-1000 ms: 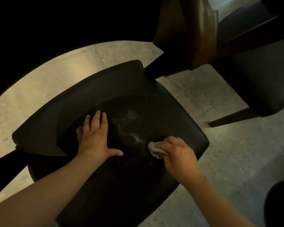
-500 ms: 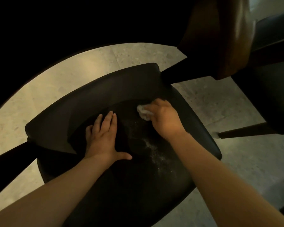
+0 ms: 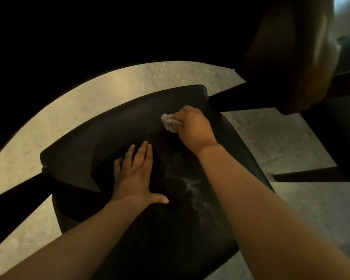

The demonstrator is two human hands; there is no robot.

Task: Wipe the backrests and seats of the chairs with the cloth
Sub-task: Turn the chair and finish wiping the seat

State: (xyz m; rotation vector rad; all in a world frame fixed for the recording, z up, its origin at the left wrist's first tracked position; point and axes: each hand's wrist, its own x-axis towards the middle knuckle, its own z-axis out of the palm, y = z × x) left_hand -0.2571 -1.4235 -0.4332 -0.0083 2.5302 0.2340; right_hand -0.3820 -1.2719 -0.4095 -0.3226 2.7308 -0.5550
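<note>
The right hand [image 3: 192, 128] clamps the balled cloth [image 3: 168, 122] against the backrest [image 3: 119, 122], seemingly at its foot by the seat [image 3: 180, 239] rear edge. The left hand [image 3: 135, 178] lies flat, fingers straight, probably steadying the chair.

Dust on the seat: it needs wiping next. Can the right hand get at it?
Likely yes: the dust lies uncovered beside the left hand, and the right hand, gripping the cloth, is just beyond it.

Forearms bare along whole visible length; left hand [image 3: 136, 179] and right hand [image 3: 192, 128] likewise bare.
</note>
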